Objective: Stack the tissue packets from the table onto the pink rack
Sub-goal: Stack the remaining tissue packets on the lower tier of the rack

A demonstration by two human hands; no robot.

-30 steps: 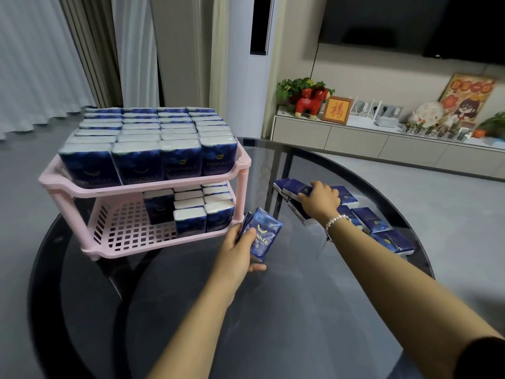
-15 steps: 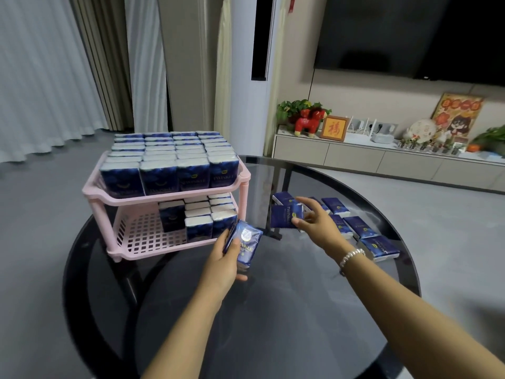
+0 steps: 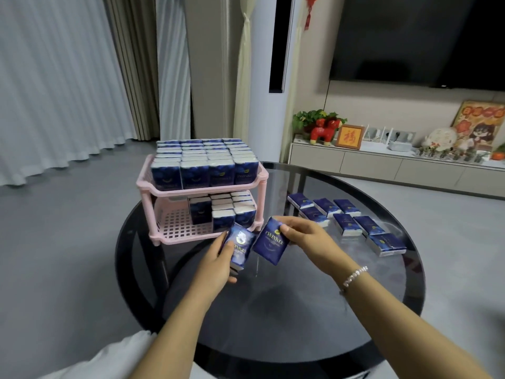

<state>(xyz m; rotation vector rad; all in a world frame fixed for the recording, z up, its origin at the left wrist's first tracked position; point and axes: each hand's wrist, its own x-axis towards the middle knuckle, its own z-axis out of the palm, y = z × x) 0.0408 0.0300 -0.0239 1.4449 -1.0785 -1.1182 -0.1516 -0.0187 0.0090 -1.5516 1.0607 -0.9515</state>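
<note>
A two-tier pink rack (image 3: 159, 187) stands at the table's far left. Its top shelf is full of dark blue tissue packets (image 3: 207, 162); the lower shelf holds several more (image 3: 222, 209) on its right side. My left hand (image 3: 218, 262) grips a small stack of blue packets (image 3: 240, 248) just in front of the rack. My right hand (image 3: 306, 235) holds another blue packet (image 3: 270, 243) right beside them, the two nearly touching. Several loose packets (image 3: 347, 220) lie flat on the table to the right.
The round dark glass table (image 3: 273, 324) has a black rim. Behind it stand a low TV cabinet (image 3: 382, 165) with ornaments, a dark TV on the wall and curtains on the left. A white cloth (image 3: 109, 359) shows at the bottom left.
My right hand picked a packet from the loose group and brought it left to the packets in my left hand. The camera pulled back and tilted up, so the rack looks farther away.
</note>
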